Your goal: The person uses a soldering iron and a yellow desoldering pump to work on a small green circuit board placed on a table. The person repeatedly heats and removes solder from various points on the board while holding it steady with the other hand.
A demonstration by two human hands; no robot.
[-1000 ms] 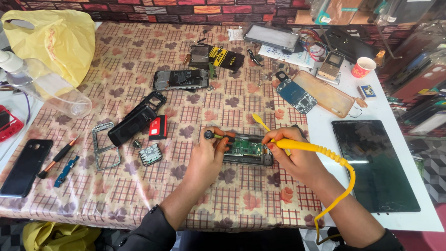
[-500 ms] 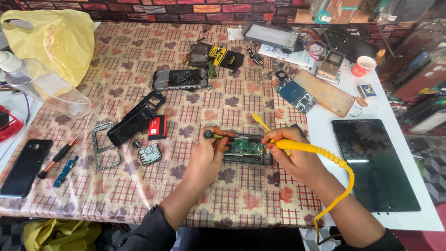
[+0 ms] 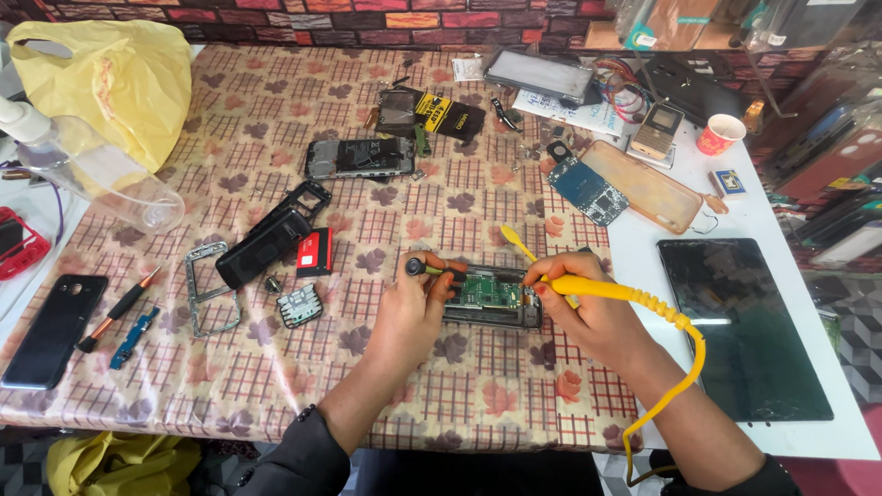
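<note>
Grip, left: fingers of my left hand (image 3: 411,314) closed around a small screwdriver (image 3: 424,269), its dark rounded end sticking out above my thumb, the shaft pointing right toward the opened phone (image 3: 490,297).
Grip, right: my right hand (image 3: 587,306) pinches a yellow tool (image 3: 583,286) like a pen; its coiled yellow cord (image 3: 676,367) loops back over my wrist and down off the table edge.
Phone: lies flat on the checked tablecloth (image 3: 269,384) directly between my two hands, green circuit board facing up, touching my left fingertips on one side and just under my right fingertips on the other.
Pry stick: a thin yellow stick (image 3: 516,243) slants up from the phone's upper right corner, just above my right hand.
Left of my grip: a small square circuit piece (image 3: 299,305), a red battery (image 3: 315,251), a black phone shell (image 3: 272,236) and a silver frame (image 3: 210,288), all near but apart from my left hand.
Far left: a black phone (image 3: 53,329) and a second screwdriver (image 3: 119,310) lie well apart from the work, beside a clear squeeze bottle (image 3: 90,164) and a yellow plastic bag (image 3: 117,84).
Right: a dark tablet (image 3: 742,324) rests on the white table (image 3: 846,439) beside my right forearm.
Beyond: another stripped phone (image 3: 360,158) and a blue circuit board (image 3: 589,184) sit farther up the cloth.
</note>
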